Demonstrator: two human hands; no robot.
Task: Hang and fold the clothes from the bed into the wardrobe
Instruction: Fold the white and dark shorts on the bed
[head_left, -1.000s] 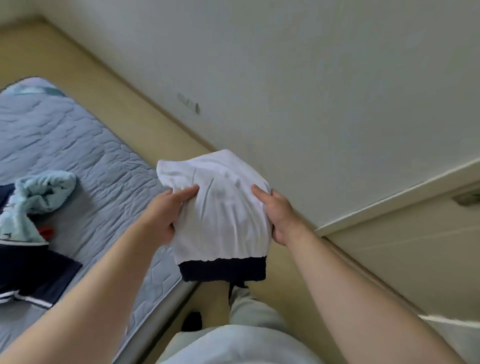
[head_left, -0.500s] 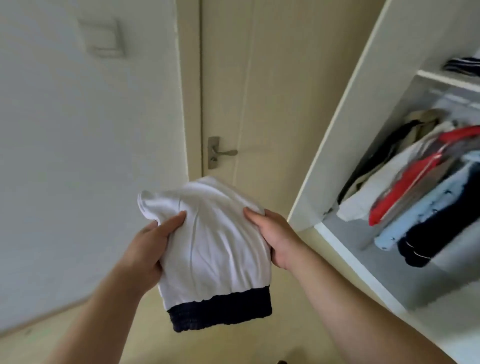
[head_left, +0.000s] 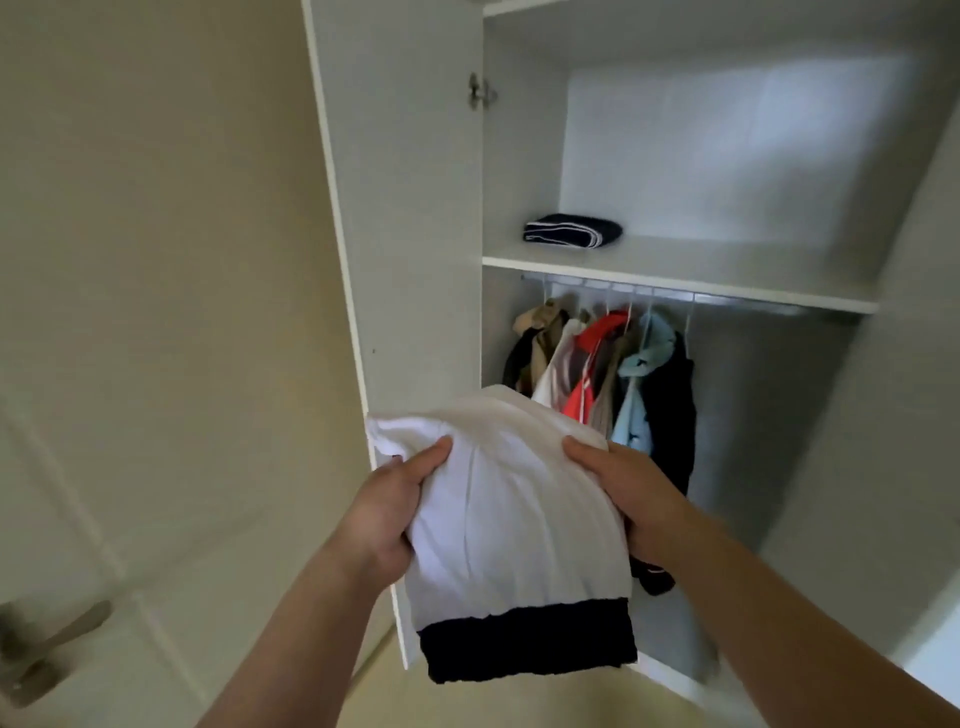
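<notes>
I hold a folded white garment with a dark navy hem (head_left: 511, 525) in front of me at chest height. My left hand (head_left: 392, 506) grips its left edge, thumb on top. My right hand (head_left: 628, 491) grips its right edge, thumb on top. Straight ahead stands the open white wardrobe (head_left: 410, 218). Its upper shelf (head_left: 727, 283) carries one folded navy garment with white stripes (head_left: 571, 230) at the left. Under the shelf, several clothes on hangers (head_left: 608, 384) hang from the rail. The bed is out of view.
A beige room door (head_left: 156, 312) fills the left side, its metal handle (head_left: 47, 644) at the lower left. The wardrobe's white side panel stands between the door and the shelves. Another pale panel (head_left: 914, 364) borders the right edge.
My view has swung from the bed and wall, past the door, to face the wardrobe interior. Both hands keep the same grip on the white garment, now closer to the shelves.
</notes>
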